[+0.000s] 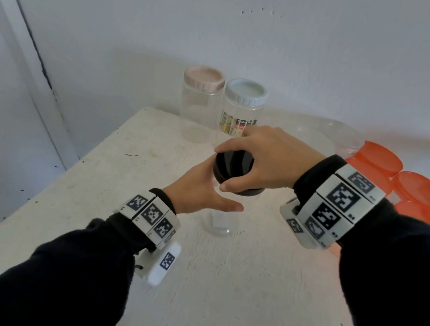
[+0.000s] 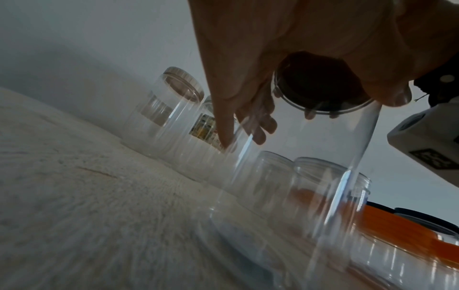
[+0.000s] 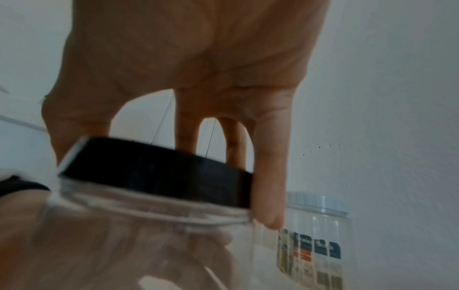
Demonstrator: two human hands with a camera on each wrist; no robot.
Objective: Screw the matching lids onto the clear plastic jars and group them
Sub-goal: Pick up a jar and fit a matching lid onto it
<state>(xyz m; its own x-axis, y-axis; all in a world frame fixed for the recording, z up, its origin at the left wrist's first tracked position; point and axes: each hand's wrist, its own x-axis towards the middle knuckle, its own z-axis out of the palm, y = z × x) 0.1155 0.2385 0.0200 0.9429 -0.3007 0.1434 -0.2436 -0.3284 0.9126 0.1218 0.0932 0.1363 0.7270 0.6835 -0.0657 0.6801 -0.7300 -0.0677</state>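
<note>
Nearest us, our left hand [image 1: 198, 188] wraps its fingers round a clear jar [image 1: 219, 220] standing mid-table [image 1: 90, 184], while our right hand [image 1: 262, 159] pinches the black lid [image 1: 231, 170] on top of it. Beyond that jar stand the pink-lidded jar [image 1: 200, 103] and blue-lidded jar [image 1: 242, 110]; to the jar's right lie orange lids [image 1: 422, 192].

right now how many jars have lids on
3: the pink-lidded jar and blue-lidded jar by the wall, the black-lidded jar in both hands. Others may be hidden.
</note>
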